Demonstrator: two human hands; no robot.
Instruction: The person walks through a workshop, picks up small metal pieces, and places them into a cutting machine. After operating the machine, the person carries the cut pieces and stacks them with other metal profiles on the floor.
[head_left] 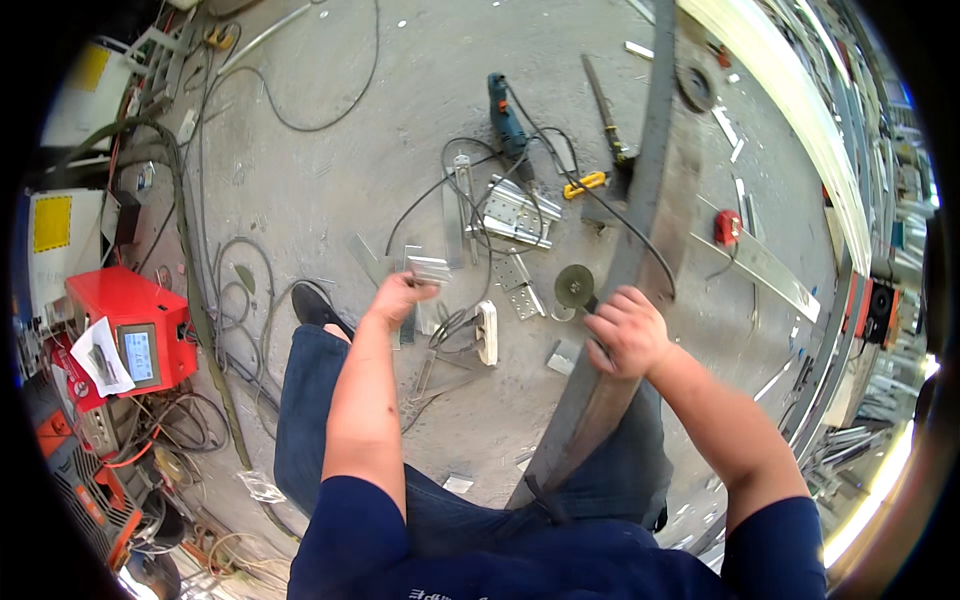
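Observation:
My left hand (398,297) is closed round a short, ribbed silver metal piece (428,270), slightly blurred. It hangs above the floor, left of a white power strip (486,333). My right hand (628,332) is wrapped round the dark body of what looks like an angle grinder, mostly hidden by the fingers. Its round grey-green disc (574,286) shows just left of the knuckles, facing up. Beneath that hand a long grey steel beam (640,235) slants from between my legs to the far right.
Perforated metal brackets (512,213) and a blue corded drill (507,120) lie ahead, with a yellow-handled tool (585,185). A red tape measure (727,227) rests right of the beam. Cables (240,290) loop over the floor near a red machine (150,330) at left.

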